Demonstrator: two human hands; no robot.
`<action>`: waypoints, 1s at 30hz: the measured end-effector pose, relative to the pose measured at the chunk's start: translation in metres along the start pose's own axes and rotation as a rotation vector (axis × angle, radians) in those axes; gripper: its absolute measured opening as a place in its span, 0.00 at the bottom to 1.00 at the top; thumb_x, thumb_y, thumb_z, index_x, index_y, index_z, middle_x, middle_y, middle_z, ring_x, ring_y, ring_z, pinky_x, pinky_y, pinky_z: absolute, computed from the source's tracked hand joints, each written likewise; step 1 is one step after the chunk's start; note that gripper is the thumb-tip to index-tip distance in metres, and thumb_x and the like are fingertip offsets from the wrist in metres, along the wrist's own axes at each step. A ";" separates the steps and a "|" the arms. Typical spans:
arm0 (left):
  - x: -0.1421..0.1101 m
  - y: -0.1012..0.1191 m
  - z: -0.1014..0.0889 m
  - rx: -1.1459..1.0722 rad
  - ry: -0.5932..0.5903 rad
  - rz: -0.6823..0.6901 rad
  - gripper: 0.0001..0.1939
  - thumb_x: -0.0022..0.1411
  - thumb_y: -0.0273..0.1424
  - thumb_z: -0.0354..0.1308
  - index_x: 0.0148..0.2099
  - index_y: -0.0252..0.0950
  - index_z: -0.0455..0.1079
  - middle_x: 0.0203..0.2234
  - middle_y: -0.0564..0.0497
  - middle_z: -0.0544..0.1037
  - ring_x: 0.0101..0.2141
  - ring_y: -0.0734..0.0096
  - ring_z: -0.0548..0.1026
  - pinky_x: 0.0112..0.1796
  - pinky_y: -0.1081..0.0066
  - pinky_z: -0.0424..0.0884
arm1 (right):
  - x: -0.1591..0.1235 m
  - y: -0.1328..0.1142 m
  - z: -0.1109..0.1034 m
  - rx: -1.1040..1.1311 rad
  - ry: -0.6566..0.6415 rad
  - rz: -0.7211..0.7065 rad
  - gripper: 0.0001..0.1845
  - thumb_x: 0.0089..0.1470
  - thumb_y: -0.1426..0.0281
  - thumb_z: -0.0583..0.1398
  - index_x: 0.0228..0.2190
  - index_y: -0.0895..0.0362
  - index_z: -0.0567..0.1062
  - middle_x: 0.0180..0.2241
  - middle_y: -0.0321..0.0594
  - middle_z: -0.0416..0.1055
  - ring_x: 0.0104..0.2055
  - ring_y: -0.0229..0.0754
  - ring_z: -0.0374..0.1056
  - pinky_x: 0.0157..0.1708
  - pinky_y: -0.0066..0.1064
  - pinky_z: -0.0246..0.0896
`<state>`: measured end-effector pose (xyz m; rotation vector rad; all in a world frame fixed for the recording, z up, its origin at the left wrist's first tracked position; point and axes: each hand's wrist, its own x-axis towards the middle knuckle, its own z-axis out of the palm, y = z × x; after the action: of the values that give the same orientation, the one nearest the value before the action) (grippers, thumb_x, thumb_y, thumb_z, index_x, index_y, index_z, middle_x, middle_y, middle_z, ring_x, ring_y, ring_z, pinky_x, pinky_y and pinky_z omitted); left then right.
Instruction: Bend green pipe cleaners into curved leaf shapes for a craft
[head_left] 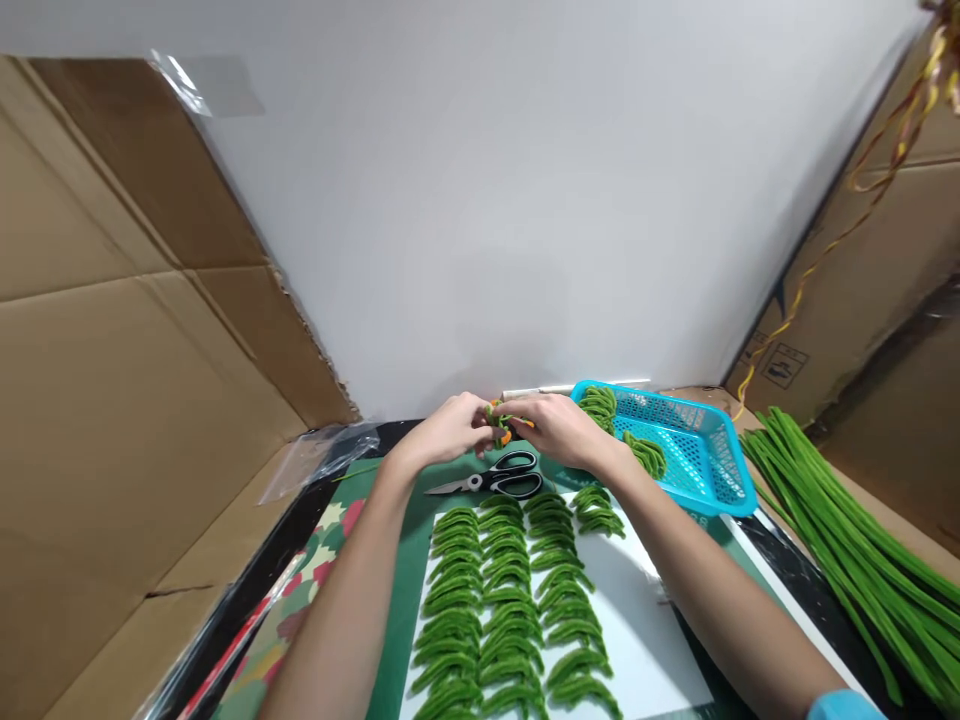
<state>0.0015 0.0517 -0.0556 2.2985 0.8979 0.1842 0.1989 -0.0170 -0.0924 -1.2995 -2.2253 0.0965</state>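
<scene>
My left hand [452, 430] and my right hand [561, 428] meet at the back of the work surface, fingers pinched around a small green-and-orange fuzzy piece [505, 437], apparently of pipe cleaner. The fingers hide most of its shape. Just below the hands lie black-and-white-handled scissors [487, 481], blades pointing left. Closer to me, a white sheet [637, 620] bears columns of short, curved green pipe cleaner pieces [510, 605]. Beyond my right forearm is a turquoise plastic basket [739, 480] with bunches of green pieces [643, 455] at its left side.
Long green pipe cleaners [847, 540] lie in a bundle at the right. Cardboard walls [135, 380] stand left and right, with a white panel [487, 200] behind. A green mat [412, 545] lies under the sheet. Clear plastic bags [322, 460] rest at the back left.
</scene>
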 end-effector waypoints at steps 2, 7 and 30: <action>-0.001 0.004 -0.002 -0.065 0.006 0.008 0.13 0.63 0.39 0.58 0.36 0.33 0.76 0.24 0.49 0.80 0.25 0.68 0.76 0.26 0.72 0.66 | 0.001 0.003 -0.002 -0.042 0.071 0.049 0.20 0.67 0.75 0.57 0.55 0.46 0.78 0.51 0.39 0.81 0.53 0.43 0.76 0.48 0.31 0.67; 0.003 -0.002 -0.008 0.129 0.023 -0.066 0.22 0.64 0.48 0.58 0.27 0.36 0.70 0.19 0.49 0.78 0.23 0.65 0.74 0.27 0.70 0.63 | 0.000 0.013 -0.017 -0.136 0.291 0.190 0.20 0.72 0.71 0.52 0.56 0.47 0.77 0.57 0.37 0.79 0.58 0.41 0.74 0.53 0.33 0.68; -0.002 0.048 0.006 -0.521 0.156 0.274 0.32 0.69 0.50 0.59 0.67 0.35 0.66 0.53 0.38 0.77 0.44 0.59 0.79 0.38 0.68 0.78 | -0.005 0.004 -0.036 0.060 0.518 0.070 0.15 0.70 0.66 0.57 0.50 0.51 0.82 0.33 0.35 0.80 0.28 0.32 0.68 0.31 0.27 0.60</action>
<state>0.0285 0.0203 -0.0302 1.9194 0.5220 0.6444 0.2216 -0.0260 -0.0657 -1.2052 -1.7262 -0.1332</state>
